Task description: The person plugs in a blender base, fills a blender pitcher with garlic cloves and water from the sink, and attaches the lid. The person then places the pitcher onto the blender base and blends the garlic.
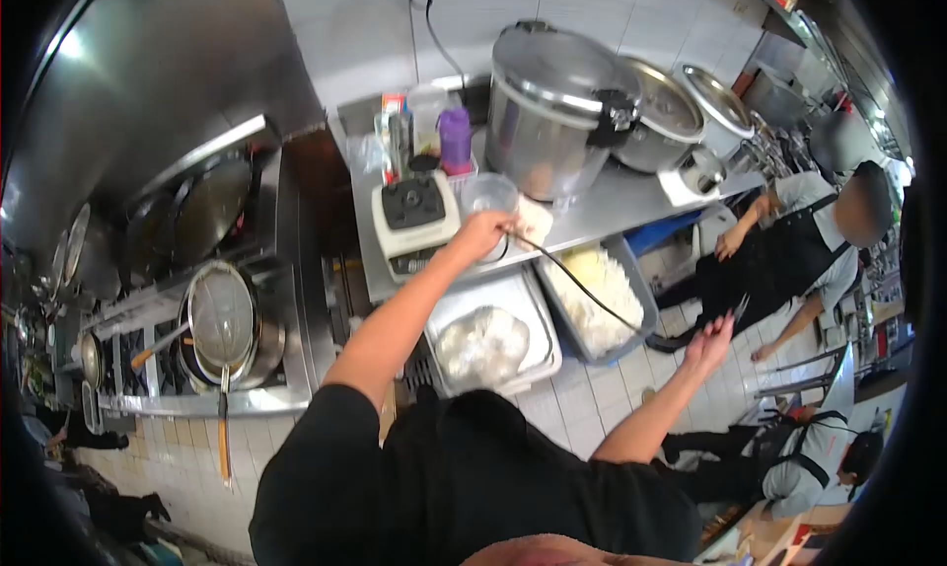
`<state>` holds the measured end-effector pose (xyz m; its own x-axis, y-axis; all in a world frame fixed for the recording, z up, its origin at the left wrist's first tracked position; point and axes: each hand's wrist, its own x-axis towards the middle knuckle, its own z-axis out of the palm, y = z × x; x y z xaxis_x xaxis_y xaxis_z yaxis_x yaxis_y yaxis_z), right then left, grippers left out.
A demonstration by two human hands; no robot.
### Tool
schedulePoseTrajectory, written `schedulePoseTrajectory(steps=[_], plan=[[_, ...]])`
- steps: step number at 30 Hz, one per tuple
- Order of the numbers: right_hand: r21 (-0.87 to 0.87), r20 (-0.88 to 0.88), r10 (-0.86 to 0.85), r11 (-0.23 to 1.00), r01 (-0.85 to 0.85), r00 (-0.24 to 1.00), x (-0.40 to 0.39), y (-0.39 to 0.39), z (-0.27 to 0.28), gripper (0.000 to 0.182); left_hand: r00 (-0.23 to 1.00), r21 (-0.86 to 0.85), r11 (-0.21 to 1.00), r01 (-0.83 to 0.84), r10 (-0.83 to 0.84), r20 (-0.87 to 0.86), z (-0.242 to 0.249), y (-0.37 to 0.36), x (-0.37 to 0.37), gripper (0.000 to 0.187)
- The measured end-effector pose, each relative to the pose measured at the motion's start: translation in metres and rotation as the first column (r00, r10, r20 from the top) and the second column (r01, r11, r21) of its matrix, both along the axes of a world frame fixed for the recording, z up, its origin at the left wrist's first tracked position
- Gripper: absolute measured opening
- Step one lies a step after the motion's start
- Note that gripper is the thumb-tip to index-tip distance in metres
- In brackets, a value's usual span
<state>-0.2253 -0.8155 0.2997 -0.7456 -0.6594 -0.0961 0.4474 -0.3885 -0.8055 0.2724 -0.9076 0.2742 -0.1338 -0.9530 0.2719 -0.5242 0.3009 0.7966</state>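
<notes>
Hands apart beside a steel counter (617, 203).
The left hand (483, 233) grips a black cord (582, 286), which crosses above a grey tub (652, 301); the right hand's (710, 345) grip cannot be told.

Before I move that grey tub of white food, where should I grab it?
Probably by the rim of the grey tub, one hand on each long side, coming from the end nearest the camera. It is an open rectangle with white food heaped inside, leaving its edges the likeliest hold. Mind the dark cord crossing above.
</notes>
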Motion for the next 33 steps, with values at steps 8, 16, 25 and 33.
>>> schedulePoseTrajectory(steps=[8, 16, 25, 33], plan=[[-0.357, -0.588, 0.219, 0.794, -0.492, 0.779, 0.172, -0.092, 0.252, 0.025, 0.964, -0.04, 0.993, 0.112, -0.099, 0.247, 0.025, 0.1, -0.016, 0.069], [0.013, -0.949, 0.157, 0.886, -0.463, 0.274, 0.359, -0.179, 0.289, 0.02, 0.933, 0.469, 0.81, 0.353, -0.341, -0.112, -0.052, 0.288, 0.087, 0.043], [-0.047, -0.957, 0.078, 0.909, -0.413, 0.28, 0.468, -0.289, 0.298, 0.027, 0.925, 0.699, 0.67, -0.251, 0.378, -0.03, -0.222, 0.457, 0.196, 0.039], [0.037, -0.931, 0.18, 0.913, -0.407, 0.319, 0.536, -0.399, 0.328, 0.022, 0.537, 0.931, 0.209, -0.3, 0.844, -0.016, -0.22, 0.417, 0.233, 0.03]])
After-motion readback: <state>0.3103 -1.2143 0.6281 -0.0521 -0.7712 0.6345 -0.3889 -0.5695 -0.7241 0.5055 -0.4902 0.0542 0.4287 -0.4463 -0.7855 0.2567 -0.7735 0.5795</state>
